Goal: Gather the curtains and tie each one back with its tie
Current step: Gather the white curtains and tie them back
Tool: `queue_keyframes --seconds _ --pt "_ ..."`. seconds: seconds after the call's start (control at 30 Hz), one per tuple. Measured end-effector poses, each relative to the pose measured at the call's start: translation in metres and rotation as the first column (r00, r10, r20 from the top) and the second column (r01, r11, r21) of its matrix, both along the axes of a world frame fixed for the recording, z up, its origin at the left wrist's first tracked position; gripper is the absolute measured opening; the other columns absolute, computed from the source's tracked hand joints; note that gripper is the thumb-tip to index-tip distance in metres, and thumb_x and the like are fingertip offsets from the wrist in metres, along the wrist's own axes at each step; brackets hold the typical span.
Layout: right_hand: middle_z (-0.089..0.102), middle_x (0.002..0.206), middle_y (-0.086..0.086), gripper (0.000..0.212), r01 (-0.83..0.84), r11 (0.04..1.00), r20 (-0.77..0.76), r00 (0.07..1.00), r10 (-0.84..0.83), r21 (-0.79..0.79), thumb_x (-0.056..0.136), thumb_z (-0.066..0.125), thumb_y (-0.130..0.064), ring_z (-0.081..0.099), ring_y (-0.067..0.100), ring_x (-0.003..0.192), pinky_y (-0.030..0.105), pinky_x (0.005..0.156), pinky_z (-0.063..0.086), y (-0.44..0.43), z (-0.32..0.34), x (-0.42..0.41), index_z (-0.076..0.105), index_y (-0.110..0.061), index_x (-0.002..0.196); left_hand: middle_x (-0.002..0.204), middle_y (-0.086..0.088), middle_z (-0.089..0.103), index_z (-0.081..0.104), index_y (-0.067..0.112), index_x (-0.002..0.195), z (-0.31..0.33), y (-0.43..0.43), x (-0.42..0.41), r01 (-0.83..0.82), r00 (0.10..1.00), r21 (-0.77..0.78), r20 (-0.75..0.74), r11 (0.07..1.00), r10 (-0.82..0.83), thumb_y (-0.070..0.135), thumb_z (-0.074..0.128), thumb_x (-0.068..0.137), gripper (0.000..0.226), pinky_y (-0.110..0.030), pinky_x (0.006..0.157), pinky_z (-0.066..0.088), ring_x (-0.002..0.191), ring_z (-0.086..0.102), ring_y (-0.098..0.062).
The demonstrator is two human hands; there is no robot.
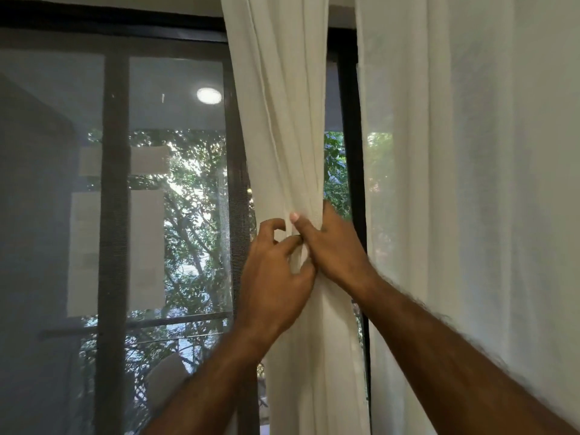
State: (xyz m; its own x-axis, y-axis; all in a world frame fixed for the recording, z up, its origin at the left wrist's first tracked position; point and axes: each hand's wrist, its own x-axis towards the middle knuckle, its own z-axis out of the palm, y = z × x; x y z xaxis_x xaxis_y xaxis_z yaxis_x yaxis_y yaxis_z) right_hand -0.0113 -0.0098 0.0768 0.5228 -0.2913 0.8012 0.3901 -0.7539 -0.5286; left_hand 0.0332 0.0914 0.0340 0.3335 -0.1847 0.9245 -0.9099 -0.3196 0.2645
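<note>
A cream curtain (282,127) hangs gathered into a narrow bundle in the middle of the head view. My right hand (329,246) wraps around the bundle at its pinched waist, thumb up across the front. My left hand (276,277) is pressed against the same spot from the left, its fingers curled into a white strip of fabric (299,259) that may be the tie. Whether that strip is the tie or a fold of curtain cannot be told. A second cream curtain (470,183) hangs loose and spread out on the right.
Behind the curtains stands a dark-framed window (114,199) with a mesh screen, trees outside and a reflected ceiling light (209,95). A black frame post (350,136) shows in the gap between the two curtains.
</note>
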Motion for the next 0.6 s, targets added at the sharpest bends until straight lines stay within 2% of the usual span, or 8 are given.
queue_keyframes --seconds 0.07,0.1,0.17,0.23,0.37,0.4,0.5,0.6 --pt "0.068 0.123 0.012 0.035 0.083 0.997 0.0 0.997 -0.083 -0.007 0.102 0.047 -0.028 0.064 0.029 0.112 0.036 0.096 0.05 -0.001 0.001 0.0 0.054 -0.01 0.132 0.127 0.018 0.043 0.06 0.026 0.133 0.001 0.012 0.004 0.12 0.988 -0.038 -0.094 0.992 -0.123 0.04 0.062 0.087 0.048 -0.036 0.094 0.052 0.112 0.055 -0.009" --pt "0.067 0.124 0.014 0.035 0.119 0.993 0.002 0.993 -0.118 -0.004 0.103 0.045 -0.024 0.063 0.03 0.113 0.04 0.098 0.049 -0.002 0.001 0.001 0.054 -0.008 0.133 0.124 0.02 0.043 0.06 0.025 0.133 0.001 0.017 0.007 0.126 0.988 -0.054 -0.089 0.991 -0.13 0.036 0.065 0.088 0.046 -0.035 0.092 0.053 0.108 0.057 -0.009" --pt "0.065 0.126 0.016 0.035 0.157 0.988 0.013 0.987 -0.157 0.004 0.104 0.042 -0.021 0.062 0.033 0.115 0.046 0.101 0.049 0.006 0.0 0.006 0.054 -0.005 0.133 0.118 0.019 0.047 0.063 0.021 0.128 0.001 0.029 0.014 0.116 0.992 -0.094 -0.035 0.989 -0.12 0.019 0.069 0.088 0.041 -0.034 0.089 0.055 0.095 0.06 -0.006" --pt "0.064 0.126 0.019 0.034 0.176 0.984 0.0 0.984 -0.176 -0.031 0.105 0.042 -0.019 0.061 0.036 0.115 0.042 0.099 0.049 0.029 -0.001 0.015 0.053 -0.004 0.133 0.113 0.016 0.054 0.066 0.021 0.121 0.001 0.044 0.023 0.107 0.994 -0.135 0.005 0.985 -0.108 0.004 0.068 0.086 0.039 -0.033 0.084 0.056 0.086 0.061 -0.001" --pt "0.065 0.119 0.023 0.033 0.049 0.992 -0.029 0.998 -0.053 -0.113 0.101 0.049 -0.015 0.064 0.04 0.108 0.041 0.088 0.05 0.116 0.006 0.048 0.048 -0.005 0.133 0.106 0.007 0.066 0.068 0.022 0.108 0.002 0.101 0.047 0.035 0.998 -0.259 0.062 0.965 -0.019 -0.004 0.062 0.084 0.036 -0.04 0.076 0.057 0.082 0.065 -0.013" --pt "0.066 0.117 0.023 0.033 0.014 0.992 -0.006 1.0 -0.015 -0.122 0.1 0.051 -0.013 0.065 0.04 0.107 0.042 0.086 0.051 0.143 0.01 0.054 0.048 -0.006 0.132 0.104 0.003 0.067 0.067 0.022 0.106 0.005 0.122 0.051 0.028 0.998 -0.317 0.06 0.948 -0.009 -0.005 0.06 0.084 0.035 -0.036 0.074 0.057 0.079 0.064 -0.012" --pt "0.066 0.113 0.024 0.033 -0.089 0.984 0.063 0.993 0.1 -0.158 0.097 0.052 -0.01 0.064 0.044 0.103 0.044 0.084 0.052 0.202 0.013 0.055 0.049 -0.007 0.13 0.097 -0.004 0.067 0.064 0.022 0.098 0.011 0.175 0.056 0.02 0.993 -0.458 0.111 0.889 0.035 -0.011 0.058 0.08 0.039 -0.011 0.064 0.046 0.073 0.061 -0.012" --pt "0.064 0.122 0.025 0.033 -0.114 0.977 0.087 0.987 0.132 -0.182 0.103 0.045 -0.013 0.061 0.045 0.109 0.041 0.089 0.05 0.201 0.013 0.048 0.052 -0.006 0.134 0.094 -0.001 0.065 0.061 0.025 0.099 0.009 0.187 0.05 0.048 0.988 -0.452 0.152 0.891 0.025 -0.011 0.06 0.08 0.041 -0.012 0.065 0.047 0.076 0.062 -0.02"
